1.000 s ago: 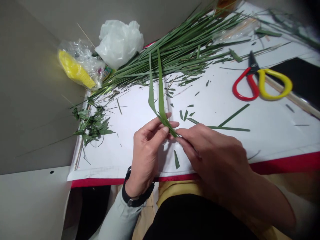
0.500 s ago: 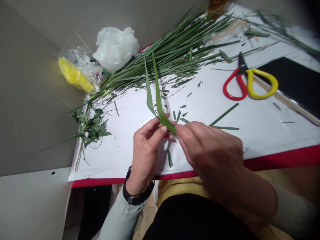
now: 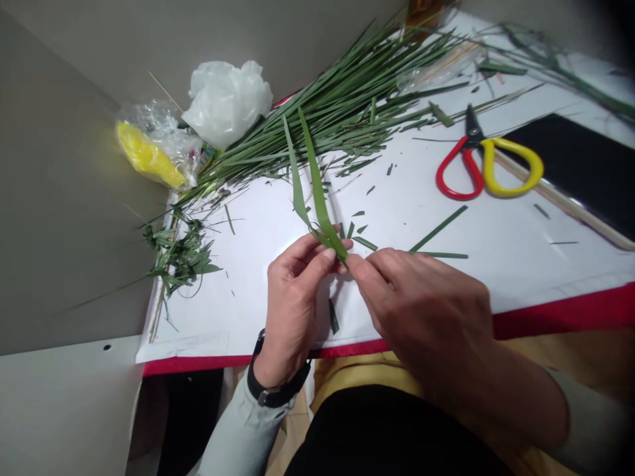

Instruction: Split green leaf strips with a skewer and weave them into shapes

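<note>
A long green leaf blade (image 3: 319, 201) rises from between my hands, its two narrow ends pointing away from me. My left hand (image 3: 296, 281) pinches its lower part between thumb and fingers. From the other side, my right hand (image 3: 421, 297) grips the base of the same leaf with its fingertips, which hide the lowest end. Short cut leaf pieces (image 3: 364, 242) lie on the white cloth just beyond my fingers. Another dark scrap (image 3: 333, 317) rests under my hands, near the front edge.
Scissors (image 3: 475, 135) with red and yellow handles lie at the right, beside a black flat panel (image 3: 570, 165). Behind is a heap of long green leaves (image 3: 317, 112). White plastic bag (image 3: 227, 102), yellow packet (image 3: 149, 155) and woven green leaf pieces (image 3: 183, 254) are at the left.
My right hand has turned slightly at the leaf's base, its knuckles shifting a little lower and to the right. Both hands keep their hold; the whole view has shifted slightly.
</note>
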Tool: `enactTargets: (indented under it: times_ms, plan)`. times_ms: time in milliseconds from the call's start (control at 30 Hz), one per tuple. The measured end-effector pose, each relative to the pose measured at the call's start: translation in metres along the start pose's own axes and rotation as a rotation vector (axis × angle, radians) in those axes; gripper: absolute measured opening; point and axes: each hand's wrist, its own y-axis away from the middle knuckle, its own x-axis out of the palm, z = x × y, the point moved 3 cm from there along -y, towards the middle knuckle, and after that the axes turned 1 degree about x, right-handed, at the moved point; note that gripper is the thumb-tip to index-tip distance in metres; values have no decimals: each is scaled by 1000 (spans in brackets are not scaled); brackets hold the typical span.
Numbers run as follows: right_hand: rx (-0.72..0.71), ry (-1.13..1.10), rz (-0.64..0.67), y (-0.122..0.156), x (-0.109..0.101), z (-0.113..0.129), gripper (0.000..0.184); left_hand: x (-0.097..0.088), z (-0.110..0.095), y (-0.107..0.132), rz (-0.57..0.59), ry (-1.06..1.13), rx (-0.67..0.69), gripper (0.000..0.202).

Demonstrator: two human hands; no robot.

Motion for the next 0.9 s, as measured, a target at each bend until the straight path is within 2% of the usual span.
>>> enactTargets:
  times_ms: [200, 367, 533, 700, 900]
  plan:
    - [1, -8, -2, 0, -1, -3, 18, 2, 1, 1, -4, 19, 2, 17]
    - [-7, -38, 22, -2, -2, -2, 23, 3, 3, 1, 1, 25, 15, 17]
    - [16, -31, 20, -2, -1, -3, 19, 4, 2, 1, -19, 15, 32, 16]
    - [-10, -128, 77, 0, -4, -8, 26, 5, 3, 0, -13, 39, 46, 16]
    - [-108, -164, -64, 3, -6, -8, 26, 3, 5, -1, -16, 27, 86, 17]
